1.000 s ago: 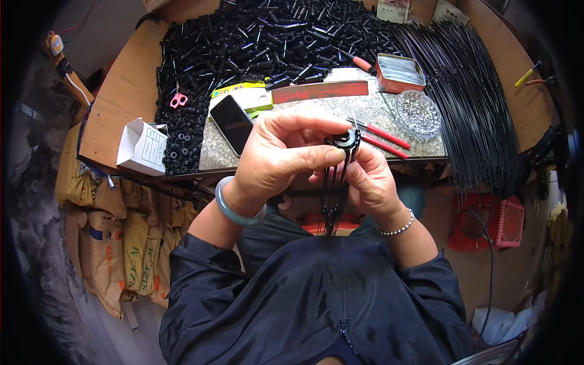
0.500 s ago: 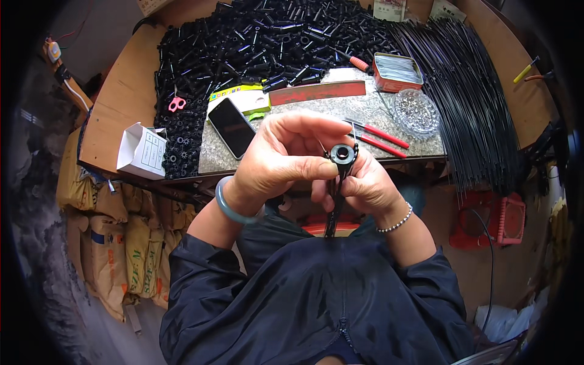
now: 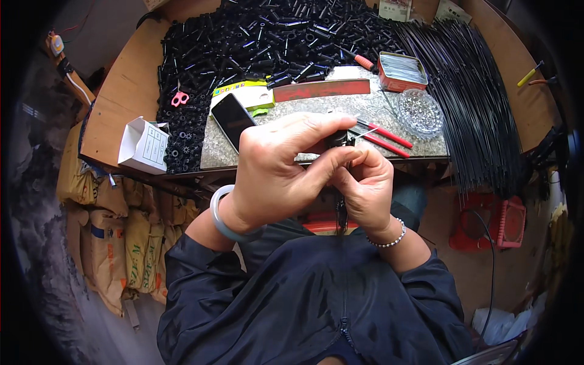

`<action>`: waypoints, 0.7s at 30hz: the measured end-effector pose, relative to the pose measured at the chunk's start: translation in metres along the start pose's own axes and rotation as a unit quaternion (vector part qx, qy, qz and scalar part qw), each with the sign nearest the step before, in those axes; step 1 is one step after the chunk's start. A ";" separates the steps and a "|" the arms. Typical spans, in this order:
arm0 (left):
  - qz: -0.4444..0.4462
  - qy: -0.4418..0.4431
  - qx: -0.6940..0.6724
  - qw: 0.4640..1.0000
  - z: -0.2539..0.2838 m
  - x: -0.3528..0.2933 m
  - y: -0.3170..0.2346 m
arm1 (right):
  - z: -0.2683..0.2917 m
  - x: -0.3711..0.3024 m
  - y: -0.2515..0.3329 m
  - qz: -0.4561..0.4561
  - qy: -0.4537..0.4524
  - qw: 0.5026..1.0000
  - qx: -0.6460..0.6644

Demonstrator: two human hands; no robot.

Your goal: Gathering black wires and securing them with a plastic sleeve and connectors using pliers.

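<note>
Above the table's front edge, a black part (image 3: 336, 139) with a round end is gripped between the thumb and fingers of my left hand (image 3: 277, 167). Close against it, my right hand (image 3: 367, 185) has its thumb and fingertips pinched on the same part. A thin metal pin (image 3: 367, 132) sticks out to the right beside the fingertips. Dark strands (image 3: 341, 216) hang down below my hands. Fingers cover most of the part. Just behind lie red-handled pliers (image 3: 389, 141), partly hidden by my left hand.
A phone (image 3: 232, 118), a white box (image 3: 145, 146) and pink scissors (image 3: 180, 98) lie leftward. A heap of black tubular parts (image 3: 274, 39) fills the back. Rightward stand a tin of thin rods (image 3: 403, 68), a clear dish of small metal pieces (image 3: 420, 112) and long black strands (image 3: 477, 103).
The part has tilted, so its ring-shaped end no longer faces up. My left hand has turned over it, and my right fingers have come up beside it. One pin now points right.
</note>
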State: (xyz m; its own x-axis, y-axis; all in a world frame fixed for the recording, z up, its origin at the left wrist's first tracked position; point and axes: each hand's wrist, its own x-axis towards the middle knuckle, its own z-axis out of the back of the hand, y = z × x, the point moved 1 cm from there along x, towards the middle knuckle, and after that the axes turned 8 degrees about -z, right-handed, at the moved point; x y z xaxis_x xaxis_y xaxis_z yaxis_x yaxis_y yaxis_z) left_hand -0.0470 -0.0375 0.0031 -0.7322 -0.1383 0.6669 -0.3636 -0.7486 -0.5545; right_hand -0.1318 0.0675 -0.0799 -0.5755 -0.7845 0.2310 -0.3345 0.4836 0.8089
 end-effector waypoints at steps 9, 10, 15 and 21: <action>0.058 0.035 -0.109 0.992 0.005 0.000 0.005 | 0.005 -0.006 -0.003 0.016 0.076 0.996 0.050; 0.031 0.062 -0.106 0.992 0.007 0.000 0.005 | 0.005 -0.008 -0.003 0.003 0.076 0.996 0.043; 0.016 0.084 -0.107 0.991 0.010 -0.002 0.006 | 0.006 -0.005 -0.002 -0.087 0.138 0.986 -0.014; 0.026 -0.055 -0.147 0.987 -0.004 0.005 -0.001 | 0.013 -0.001 -0.016 -0.032 0.098 0.953 -0.285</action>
State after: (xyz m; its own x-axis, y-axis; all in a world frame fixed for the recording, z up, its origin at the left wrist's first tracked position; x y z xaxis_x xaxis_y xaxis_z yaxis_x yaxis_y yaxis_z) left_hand -0.0524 -0.0350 0.0053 -0.6924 -0.2533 0.6756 -0.4915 -0.5200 -0.6986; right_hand -0.1359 0.0660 -0.1001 -0.3978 -0.8902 0.2219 0.1280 0.1857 0.9742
